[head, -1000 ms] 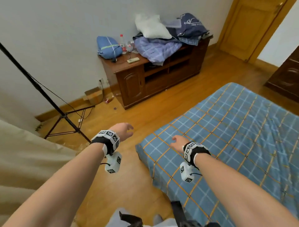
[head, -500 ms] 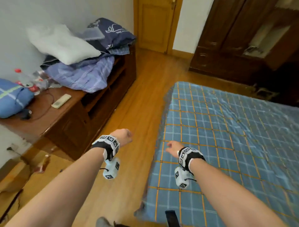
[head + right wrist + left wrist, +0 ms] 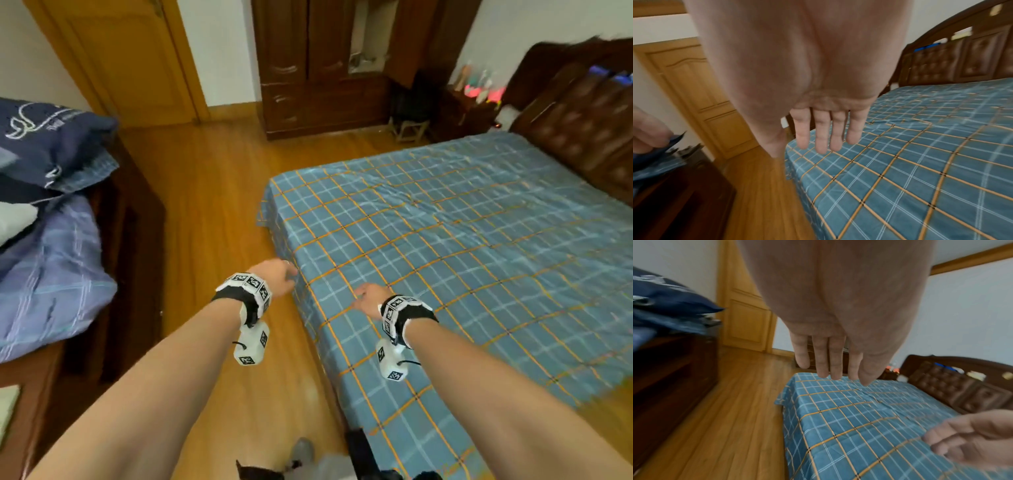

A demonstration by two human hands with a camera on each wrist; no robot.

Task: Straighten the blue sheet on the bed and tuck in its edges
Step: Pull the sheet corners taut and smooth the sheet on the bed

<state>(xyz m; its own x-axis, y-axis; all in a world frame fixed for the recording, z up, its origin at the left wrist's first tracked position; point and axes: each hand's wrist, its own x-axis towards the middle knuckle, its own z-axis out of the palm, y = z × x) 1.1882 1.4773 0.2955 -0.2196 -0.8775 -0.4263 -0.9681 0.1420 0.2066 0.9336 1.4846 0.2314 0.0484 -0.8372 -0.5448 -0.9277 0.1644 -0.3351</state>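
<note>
Now both hands hang slack with fingers straight, the left hand [image 3: 276, 276] and right hand [image 3: 369, 303] above the blue sheet [image 3: 462, 240]

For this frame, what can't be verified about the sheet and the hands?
- Whether the blue sheet is tucked along the near side: head view, the mattress edge hides it.
- Its right-hand side: cut off by the frame edge.
- Whether the left hand touches the sheet: blurred in all views.
- Items beside the headboard: too blurred.

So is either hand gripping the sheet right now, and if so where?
Nothing is held. The left hand and the right hand both hang with straight fingers above the blue sheet, near its floor-side edge.
</note>
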